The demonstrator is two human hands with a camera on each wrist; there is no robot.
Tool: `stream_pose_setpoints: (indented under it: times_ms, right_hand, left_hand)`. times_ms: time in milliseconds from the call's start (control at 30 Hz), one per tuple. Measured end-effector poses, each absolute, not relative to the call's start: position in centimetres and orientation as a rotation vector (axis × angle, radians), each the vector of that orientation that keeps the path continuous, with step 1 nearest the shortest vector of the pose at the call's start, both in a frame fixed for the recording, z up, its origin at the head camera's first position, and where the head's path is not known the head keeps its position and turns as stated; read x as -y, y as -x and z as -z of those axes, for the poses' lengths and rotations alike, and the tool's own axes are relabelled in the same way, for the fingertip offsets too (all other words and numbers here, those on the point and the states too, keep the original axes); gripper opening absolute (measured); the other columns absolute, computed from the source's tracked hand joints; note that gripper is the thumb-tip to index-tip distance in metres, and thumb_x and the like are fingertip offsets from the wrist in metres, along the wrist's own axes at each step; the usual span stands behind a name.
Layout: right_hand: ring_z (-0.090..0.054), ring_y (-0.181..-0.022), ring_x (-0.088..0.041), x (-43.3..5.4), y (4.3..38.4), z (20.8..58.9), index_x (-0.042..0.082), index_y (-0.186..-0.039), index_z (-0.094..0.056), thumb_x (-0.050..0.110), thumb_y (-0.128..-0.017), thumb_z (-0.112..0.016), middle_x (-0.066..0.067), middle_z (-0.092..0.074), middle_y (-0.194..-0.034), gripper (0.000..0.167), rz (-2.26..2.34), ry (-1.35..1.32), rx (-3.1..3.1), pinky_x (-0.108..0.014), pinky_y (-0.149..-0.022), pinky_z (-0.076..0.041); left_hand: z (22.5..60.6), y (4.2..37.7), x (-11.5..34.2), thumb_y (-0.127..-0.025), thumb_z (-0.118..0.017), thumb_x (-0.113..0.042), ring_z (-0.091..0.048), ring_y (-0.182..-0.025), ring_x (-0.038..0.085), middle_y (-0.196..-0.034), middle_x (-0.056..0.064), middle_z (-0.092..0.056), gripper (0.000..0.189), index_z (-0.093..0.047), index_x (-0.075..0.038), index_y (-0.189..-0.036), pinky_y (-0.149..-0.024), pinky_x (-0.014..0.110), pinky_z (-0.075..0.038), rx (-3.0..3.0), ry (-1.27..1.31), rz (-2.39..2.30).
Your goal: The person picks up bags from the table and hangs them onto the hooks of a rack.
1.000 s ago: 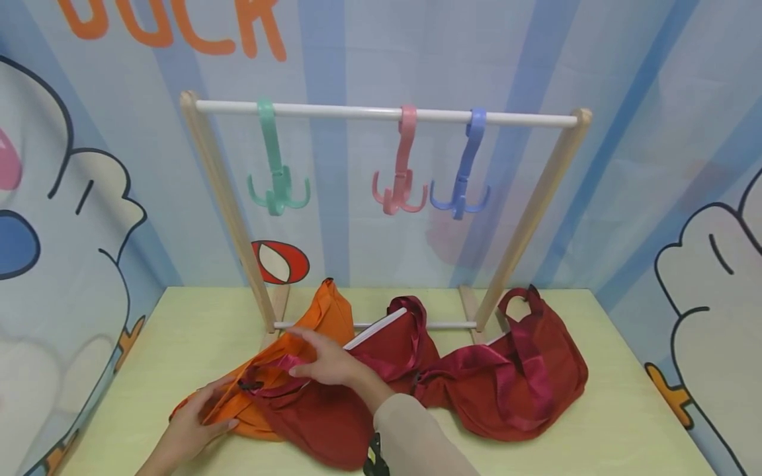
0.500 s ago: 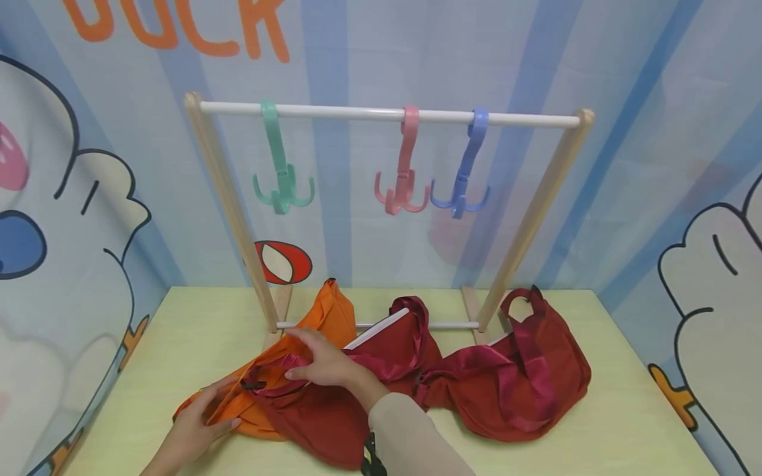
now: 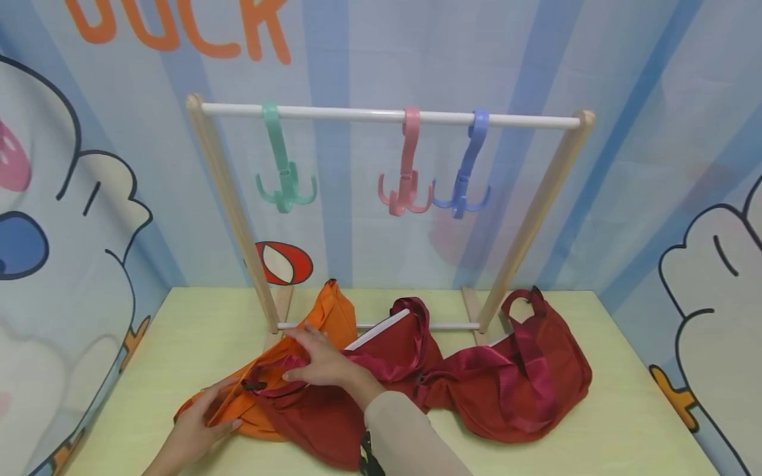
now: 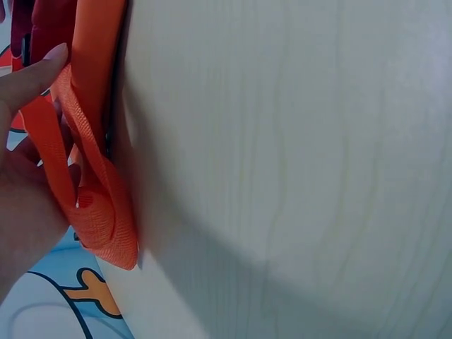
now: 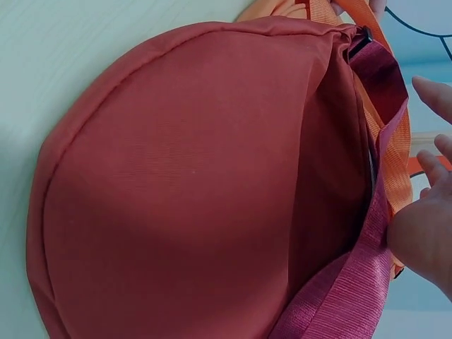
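Head view: left hand curves about an orange webbing strap — grip unclear; right hand spreads empty near the orange shoulder bag on the bench. Strap-handling seems underway; next calls for a definite pinch.

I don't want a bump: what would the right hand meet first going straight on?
Likely the left wooden post, low down; depth is unclear, so the right hand may touch the orange bag first.
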State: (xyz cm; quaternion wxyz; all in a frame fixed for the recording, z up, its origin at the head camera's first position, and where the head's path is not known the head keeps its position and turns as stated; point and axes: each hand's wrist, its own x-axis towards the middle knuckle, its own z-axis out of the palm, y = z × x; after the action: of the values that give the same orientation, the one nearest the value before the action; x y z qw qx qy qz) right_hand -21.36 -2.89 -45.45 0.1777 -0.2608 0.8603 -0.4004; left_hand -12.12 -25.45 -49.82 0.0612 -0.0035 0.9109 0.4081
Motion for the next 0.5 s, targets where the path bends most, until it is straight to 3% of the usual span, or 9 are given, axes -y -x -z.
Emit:
stream_pose_setpoints:
  times_ms: [267,500]
  right_hand:
    - [-0.004,-0.138,-0.024,2.95,21.27,45.53,0.025,-0.142,-0.032,0.023,-0.08,-0.07,-0.007,-0.021,-0.149,0.073,1.094,0.749,-2.441,-0.051,-0.107,-0.008]
    - [-0.003,-0.138,-0.017,2.9,21.34,45.83,0.024,-0.143,-0.03,0.025,-0.079,-0.07,0.003,-0.028,-0.146,0.075,1.025,0.782,-2.463,-0.045,-0.108,-0.001]
  left_hand:
    - [49.95,12.05,25.51,-0.077,-0.072,-0.007,-0.043,-0.117,0.04,-0.126,0.023,-0.048,0.068,-0.038,-0.005,-0.136,-0.095,0.053,-0.034,-2.766,0.008,-1.241]
    - [50.1,12.13,25.54,-0.076,-0.073,-0.011,-0.043,-0.117,0.041,-0.125,0.025,-0.048,0.069,-0.037,-0.004,-0.135,-0.094,0.054,-0.034,-2.772,0.018,-1.209]
